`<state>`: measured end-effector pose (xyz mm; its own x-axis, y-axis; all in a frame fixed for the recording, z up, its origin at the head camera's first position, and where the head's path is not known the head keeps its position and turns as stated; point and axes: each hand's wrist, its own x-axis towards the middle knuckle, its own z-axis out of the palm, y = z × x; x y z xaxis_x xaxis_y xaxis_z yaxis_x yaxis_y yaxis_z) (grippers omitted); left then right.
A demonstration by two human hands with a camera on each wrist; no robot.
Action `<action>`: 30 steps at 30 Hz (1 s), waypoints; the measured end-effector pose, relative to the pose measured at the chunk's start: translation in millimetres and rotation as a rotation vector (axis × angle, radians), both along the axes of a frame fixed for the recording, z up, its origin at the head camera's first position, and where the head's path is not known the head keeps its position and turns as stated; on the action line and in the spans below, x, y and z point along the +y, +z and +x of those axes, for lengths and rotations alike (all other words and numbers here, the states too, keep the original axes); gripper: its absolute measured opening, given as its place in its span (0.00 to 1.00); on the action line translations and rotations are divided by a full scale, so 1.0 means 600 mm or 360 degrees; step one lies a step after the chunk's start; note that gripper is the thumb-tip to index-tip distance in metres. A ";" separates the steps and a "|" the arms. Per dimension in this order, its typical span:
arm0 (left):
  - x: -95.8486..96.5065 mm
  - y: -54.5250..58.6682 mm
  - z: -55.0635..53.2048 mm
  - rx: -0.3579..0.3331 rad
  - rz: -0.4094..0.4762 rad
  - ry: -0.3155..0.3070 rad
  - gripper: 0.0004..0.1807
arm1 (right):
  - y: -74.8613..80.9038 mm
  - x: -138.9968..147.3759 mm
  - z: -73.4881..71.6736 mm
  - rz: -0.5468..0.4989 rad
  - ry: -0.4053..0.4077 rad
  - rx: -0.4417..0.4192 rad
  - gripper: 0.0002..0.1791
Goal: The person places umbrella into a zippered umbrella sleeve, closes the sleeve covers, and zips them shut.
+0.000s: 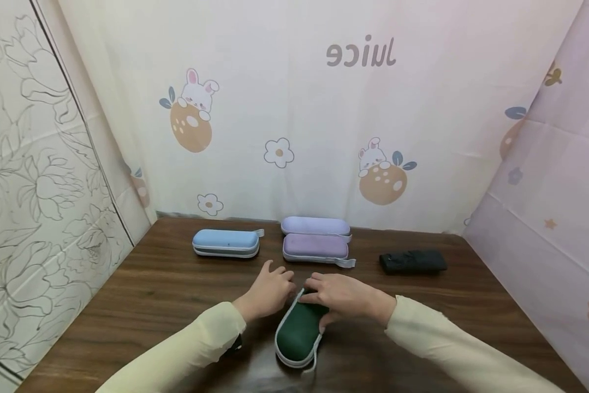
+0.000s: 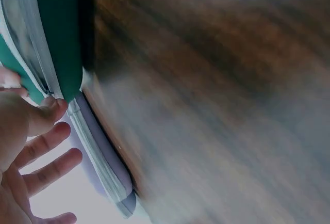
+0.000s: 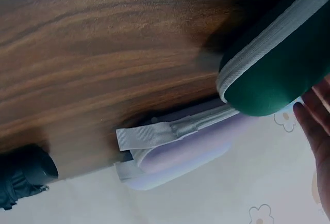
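A green zippered case [image 1: 296, 335] with grey trim lies on the table at the near middle, its wrist strap [image 1: 315, 357] by the near end. My right hand [image 1: 348, 295] grips its far part from above, the thumb along the right side and fingers over the top. My left hand [image 1: 267, 292] is at the far left end, where thumb and index finger pinch at the zipper slider [image 2: 50, 93]; the other fingers spread loosely. Beside the slider, the zipper [image 2: 38, 38] is parted, showing a grey gap. The pull itself is hidden by the fingertips.
Behind my hands stand a purple case [image 1: 316, 246] and a lavender case [image 1: 315, 225], with a blue case [image 1: 225, 239] to their left. A folded black pouch [image 1: 413, 261] lies at the right. A printed curtain [image 1: 294, 109] hangs along the table's back edge.
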<state>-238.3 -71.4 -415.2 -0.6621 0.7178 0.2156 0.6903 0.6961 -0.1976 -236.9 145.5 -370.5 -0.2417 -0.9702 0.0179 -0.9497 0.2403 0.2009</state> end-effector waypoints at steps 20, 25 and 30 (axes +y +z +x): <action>-0.051 -0.017 0.006 0.0170 0.0078 -0.0058 0.04 | -0.028 0.037 0.007 -0.0103 -0.0470 0.0060 0.36; -0.051 -0.020 0.003 0.0205 0.0093 -0.0062 0.03 | -0.036 0.045 0.006 -0.0139 -0.0471 0.0075 0.34; -0.052 -0.022 0.000 0.0258 0.0136 -0.0060 0.04 | -0.038 0.045 0.012 -0.0198 -0.0530 0.0101 0.34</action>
<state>-238.5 -102.5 -428.4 -0.5865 0.7160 0.3788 0.6802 0.6892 -0.2496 -230.0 172.3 -393.3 -0.5388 -0.8279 0.1560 -0.8018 0.5608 0.2066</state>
